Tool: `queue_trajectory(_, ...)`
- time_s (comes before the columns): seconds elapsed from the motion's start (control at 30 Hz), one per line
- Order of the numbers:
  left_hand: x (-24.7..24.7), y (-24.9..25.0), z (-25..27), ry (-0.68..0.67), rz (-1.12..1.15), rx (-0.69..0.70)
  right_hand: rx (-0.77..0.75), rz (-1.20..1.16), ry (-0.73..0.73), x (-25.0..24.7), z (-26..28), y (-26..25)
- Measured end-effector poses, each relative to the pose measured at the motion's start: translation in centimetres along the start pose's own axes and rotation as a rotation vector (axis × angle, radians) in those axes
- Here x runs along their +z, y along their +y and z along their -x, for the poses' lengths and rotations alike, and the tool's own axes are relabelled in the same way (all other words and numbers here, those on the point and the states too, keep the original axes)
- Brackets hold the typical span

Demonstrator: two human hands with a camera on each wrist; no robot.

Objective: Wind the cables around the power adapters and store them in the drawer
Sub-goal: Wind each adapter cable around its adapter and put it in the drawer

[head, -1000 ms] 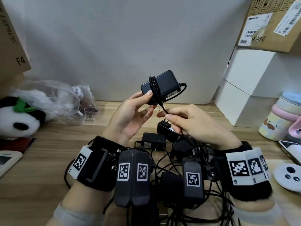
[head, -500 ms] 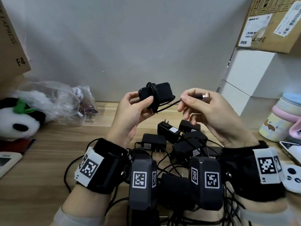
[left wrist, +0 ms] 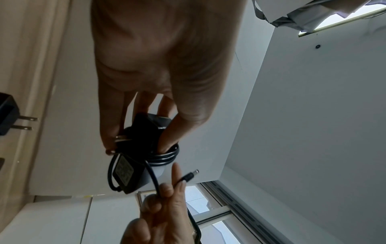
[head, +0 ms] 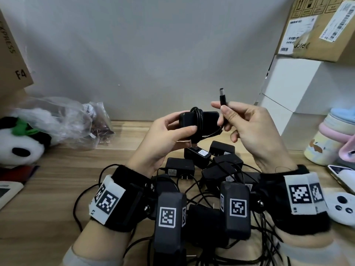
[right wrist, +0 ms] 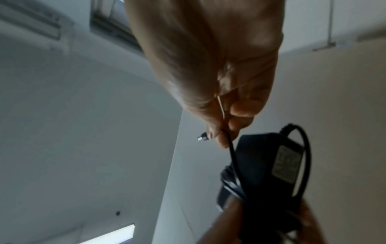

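Observation:
My left hand grips a black power adapter above the table, thumb on its near face, with several turns of black cable wound round its middle. My right hand pinches the cable's free end just below the barrel plug, which points up. A short loop runs from the plug end under the adapter. In the left wrist view the adapter shows its label and prongs, and the plug sticks out past my right hand's fingers. The right wrist view shows the adapter and plug.
A heap of loose black adapters with tangled cables lies on the wooden table under my wrists. A panda toy and plastic bag sit left; white boxes, a pastel bottle and a white controller sit right.
My right hand has carried the plug end from below the adapter out to the right, then up beside it, plug now pointing upward. The left hand tilted the adapter and lowered it slightly.

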State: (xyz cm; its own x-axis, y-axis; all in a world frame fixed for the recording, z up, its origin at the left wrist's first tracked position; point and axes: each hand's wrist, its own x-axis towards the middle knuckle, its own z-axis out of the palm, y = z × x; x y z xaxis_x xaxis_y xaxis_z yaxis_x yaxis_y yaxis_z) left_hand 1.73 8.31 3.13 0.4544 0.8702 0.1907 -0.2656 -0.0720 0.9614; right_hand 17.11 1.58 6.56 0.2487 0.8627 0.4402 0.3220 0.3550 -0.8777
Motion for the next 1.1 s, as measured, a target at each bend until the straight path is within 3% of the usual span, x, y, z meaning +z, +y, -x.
queue_trajectory(0.47, -0.2, 0.0, -0.2, -0.008, 0.172, -0.077, -0.011, 0.294, -0.056, -0.6, 0.1, 0.4)
queue_trajectory(1.1, -0.3, -0.1, 0.1, -0.069, -0.028, -0.043, -0.059, 0.444, -0.044, 0.4, 0.1, 0.7)
